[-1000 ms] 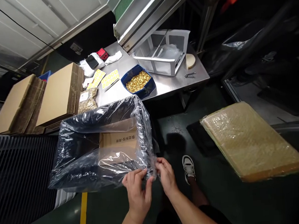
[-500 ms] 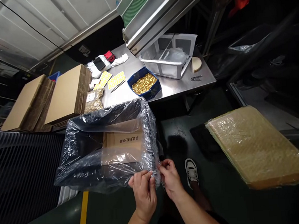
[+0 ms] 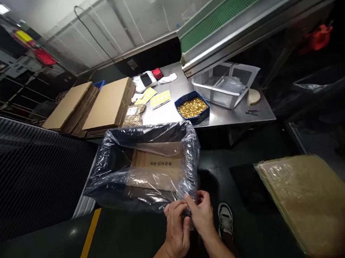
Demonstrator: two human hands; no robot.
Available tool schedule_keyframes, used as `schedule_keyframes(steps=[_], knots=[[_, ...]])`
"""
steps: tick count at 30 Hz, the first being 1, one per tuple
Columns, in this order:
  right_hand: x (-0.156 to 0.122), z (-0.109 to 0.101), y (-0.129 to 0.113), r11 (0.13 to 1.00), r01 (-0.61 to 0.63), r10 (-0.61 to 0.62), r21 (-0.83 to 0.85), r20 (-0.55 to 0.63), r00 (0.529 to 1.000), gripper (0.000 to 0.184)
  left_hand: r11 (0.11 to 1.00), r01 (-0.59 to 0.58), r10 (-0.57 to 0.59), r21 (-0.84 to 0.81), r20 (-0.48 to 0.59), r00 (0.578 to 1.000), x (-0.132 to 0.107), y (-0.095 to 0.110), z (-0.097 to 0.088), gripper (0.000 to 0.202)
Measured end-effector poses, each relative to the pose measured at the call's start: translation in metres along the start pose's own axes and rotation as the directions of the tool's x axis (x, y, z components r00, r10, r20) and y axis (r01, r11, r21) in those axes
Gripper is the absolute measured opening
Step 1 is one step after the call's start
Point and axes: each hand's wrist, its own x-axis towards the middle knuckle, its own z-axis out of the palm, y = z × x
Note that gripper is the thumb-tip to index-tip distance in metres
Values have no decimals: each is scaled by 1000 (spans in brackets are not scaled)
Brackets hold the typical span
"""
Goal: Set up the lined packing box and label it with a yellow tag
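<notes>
A clear plastic bag (image 3: 117,175) lines an open cardboard box (image 3: 159,169) in front of me. Its film is folded over the box rim. My left hand (image 3: 176,227) and my right hand (image 3: 201,214) meet at the near right corner of the box. Both pinch the plastic film there, fingers closed on it. Printed characters show on the box's inner flap.
A steel table (image 3: 236,115) behind the box carries a blue tray of small brass parts (image 3: 192,107), a white basket (image 3: 225,86), yellow label sheets (image 3: 159,98) and flat cardboard stacks (image 3: 108,105). A wrapped board pile (image 3: 311,202) lies right. My shoe (image 3: 225,219) is below.
The camera has tilted up and the view has shifted left. My hands have come closer together on the bag at the box's near right corner.
</notes>
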Motion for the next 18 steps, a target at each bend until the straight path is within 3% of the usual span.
schedule_keyframes(steps=[7, 9, 10, 11, 12, 13, 14, 15, 16, 17, 18], knots=[[5, 5, 1, 996, 83, -87, 36, 108, 990, 58, 948, 115, -120, -298, 1, 993, -11, 8, -27, 43], [-1, 6, -1, 998, 57, -57, 3, 63, 996, 66, 923, 148, -204, -356, -126, 971, -27, 10, -33, 33], [-5, 6, -1, 999, 39, -39, -37, 7, 999, 69, 911, 175, -269, -373, -217, 938, -38, 8, -35, 28], [-8, 6, -1, 996, 14, -20, -93, -58, 998, 72, 891, 221, -358, -396, -313, 880, -50, 4, -36, 23], [-12, 6, 0, 988, -19, 1, -154, -115, 993, 73, 840, 309, -490, -446, -378, 785, -62, -5, -37, 23], [-15, 6, 1, 975, -53, 20, -218, -148, 989, 73, 738, 419, -651, -529, -395, 648, -72, -16, -38, 27], [-16, 6, 3, 956, -87, 41, -280, -166, 985, 72, 570, 520, -813, -637, -348, 466, -81, -30, -39, 34], [-17, 7, 5, 935, -115, 61, -334, -169, 984, 71, 340, 578, -939, -742, -234, 253, -86, -46, -41, 42], [-17, 8, 6, 913, -139, 78, -383, -169, 983, 69, 172, 588, -985, -791, -136, 107, -88, -63, -43, 47], [-16, 10, 8, 891, -150, 83, -429, -170, 982, 68, 37, 570, -999, -821, -40, 6, -87, -81, -45, 48], [-14, 13, 8, 870, -150, 72, -470, -180, 981, 67, -67, 540, -998, -839, 49, -49, -82, -97, -47, 47]])
